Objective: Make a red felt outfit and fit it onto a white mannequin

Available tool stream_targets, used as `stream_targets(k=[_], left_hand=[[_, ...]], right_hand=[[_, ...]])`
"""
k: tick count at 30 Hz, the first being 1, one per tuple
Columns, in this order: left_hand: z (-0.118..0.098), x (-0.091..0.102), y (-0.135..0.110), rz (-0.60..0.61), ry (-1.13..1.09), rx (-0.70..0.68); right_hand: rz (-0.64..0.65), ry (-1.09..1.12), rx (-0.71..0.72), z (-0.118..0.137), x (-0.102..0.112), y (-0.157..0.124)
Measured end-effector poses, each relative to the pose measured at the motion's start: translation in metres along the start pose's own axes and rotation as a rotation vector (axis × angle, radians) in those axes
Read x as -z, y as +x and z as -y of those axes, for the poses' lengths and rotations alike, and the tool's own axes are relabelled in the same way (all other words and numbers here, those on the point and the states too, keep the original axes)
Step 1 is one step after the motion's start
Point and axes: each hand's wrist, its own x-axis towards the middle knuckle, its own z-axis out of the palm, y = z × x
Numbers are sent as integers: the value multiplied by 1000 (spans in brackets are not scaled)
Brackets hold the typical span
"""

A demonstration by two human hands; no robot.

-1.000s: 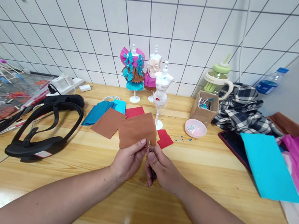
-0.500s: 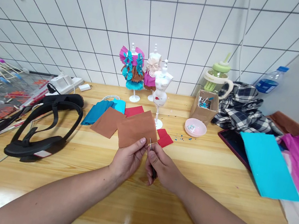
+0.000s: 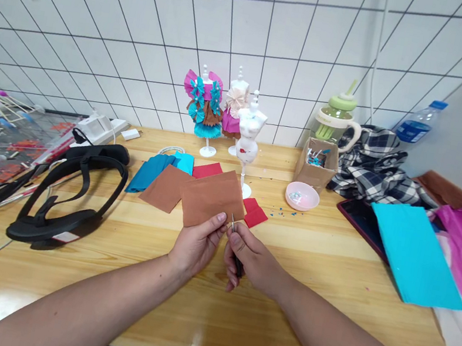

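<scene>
1. The brown sheet (image 3: pixel 212 198) is being held up just above the table (image 3: pixel 301 305), near its middle, its near edge pinched by the left hand (image 3: pixel 195 245).
2. The right hand (image 3: pixel 252 258) is gripping thin scissors (image 3: pixel 234 246), whose tip is pointing up just beside the sheet's near right corner.
3. Compared with a second ago, both hands are sitting almost where they were; the sheet is tilted slightly flatter, and the scissor tip is showing more clearly.
4. Behind the sheet, brown, blue and red pieces (image 3: pixel 256 212) are lying flat, with a white mannequin (image 3: pixel 249 134) standing just beyond.
5. A black headset (image 3: pixel 70 195) is lying to the left, and a pink bowl (image 3: pixel 302 196) to the right.
</scene>
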Motion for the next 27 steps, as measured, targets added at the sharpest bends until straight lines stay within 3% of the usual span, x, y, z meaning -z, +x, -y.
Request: stream_targets(k=[14,27], left_hand=[[-1,1,1,16,2,-24],[0,-1,-3,31,-8,-50]], right_hand=[[20,25,-12,0,0,0],[-29,-132,0,3,-1,-2]])
